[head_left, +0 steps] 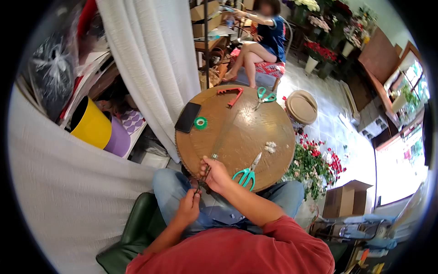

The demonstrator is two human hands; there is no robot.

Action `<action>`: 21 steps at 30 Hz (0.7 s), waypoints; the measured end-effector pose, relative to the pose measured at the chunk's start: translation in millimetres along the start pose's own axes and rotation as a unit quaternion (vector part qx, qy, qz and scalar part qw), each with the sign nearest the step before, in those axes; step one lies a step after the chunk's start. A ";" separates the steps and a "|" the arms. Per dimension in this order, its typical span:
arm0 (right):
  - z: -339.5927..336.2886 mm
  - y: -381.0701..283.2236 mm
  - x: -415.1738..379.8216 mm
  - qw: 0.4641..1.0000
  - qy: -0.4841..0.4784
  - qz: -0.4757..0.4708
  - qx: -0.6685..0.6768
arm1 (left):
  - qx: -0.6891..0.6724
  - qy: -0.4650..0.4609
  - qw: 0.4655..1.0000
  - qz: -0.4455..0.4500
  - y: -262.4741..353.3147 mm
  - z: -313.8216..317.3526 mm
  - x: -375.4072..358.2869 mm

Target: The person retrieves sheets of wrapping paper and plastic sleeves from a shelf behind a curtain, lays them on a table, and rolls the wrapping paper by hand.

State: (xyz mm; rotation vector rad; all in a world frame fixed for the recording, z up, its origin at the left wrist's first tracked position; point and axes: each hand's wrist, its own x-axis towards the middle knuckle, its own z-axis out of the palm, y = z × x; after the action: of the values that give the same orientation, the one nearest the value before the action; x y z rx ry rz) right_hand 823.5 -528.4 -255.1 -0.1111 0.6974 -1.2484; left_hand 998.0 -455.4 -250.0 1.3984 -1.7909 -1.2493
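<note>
A pale curtain (146, 55) hangs on the left. A round brown desk (260, 132) stands in the middle, before the seated wearer's knees. Beyond its far edge, another person (273, 39) sits with crossed legs. Red flowers (317, 162) with green leaves stand right of the desk. At its near edge, the right hand (216, 174) and, nearer and to the left, the left hand (188, 208) are both closed on a thin dark rod (200, 182); what it is, I cannot tell. Green-handled scissors (248, 175) lie near right, a second pair (264, 97) far right. Far left are a black phone (188, 117) and a toothed red tool (233, 97). Smallest are a green tape roll (200, 123), beside the phone, and a white tuft (270, 147) on the right.
</note>
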 end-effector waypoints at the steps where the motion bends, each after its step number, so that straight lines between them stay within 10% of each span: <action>1: 12.7 -8.4 -9.2 1.000 0.005 -0.010 0.009 | 0.005 -0.013 1.000 0.005 -1.2 1.9 0.6; 4: 50.7 -38.0 -34.9 0.994 0.083 -0.046 -0.046 | 0.017 -0.026 0.997 0.068 2.0 6.3 9.6; 9: 100.4 -79.8 -58.0 0.949 -0.059 -0.223 -0.215 | 0.092 -0.006 0.977 0.194 55.1 16.3 74.4; 11: 99.2 -80.3 -53.5 0.906 -0.047 -0.302 -0.292 | -0.088 0.023 0.959 0.270 68.3 29.5 96.3; 15: 85.1 -68.5 -50.7 0.840 0.001 -0.381 -0.388 | -0.330 0.112 0.907 0.236 113.4 61.1 106.8; 20: 45.3 -70.5 -69.5 0.784 0.013 -0.405 -0.470 | -0.258 -0.021 0.961 0.095 45.8 64.3 116.8; 21: 22.7 -71.8 -74.6 0.671 0.067 -0.459 -0.578 | -0.256 -0.021 0.962 0.095 51.2 54.1 112.2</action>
State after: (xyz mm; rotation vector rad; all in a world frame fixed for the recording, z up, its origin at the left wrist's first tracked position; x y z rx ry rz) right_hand 765.6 -492.7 -173.7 -1.6233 1.6068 -1.5400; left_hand 894.7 -541.3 -240.5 0.8934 -1.4405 -1.5049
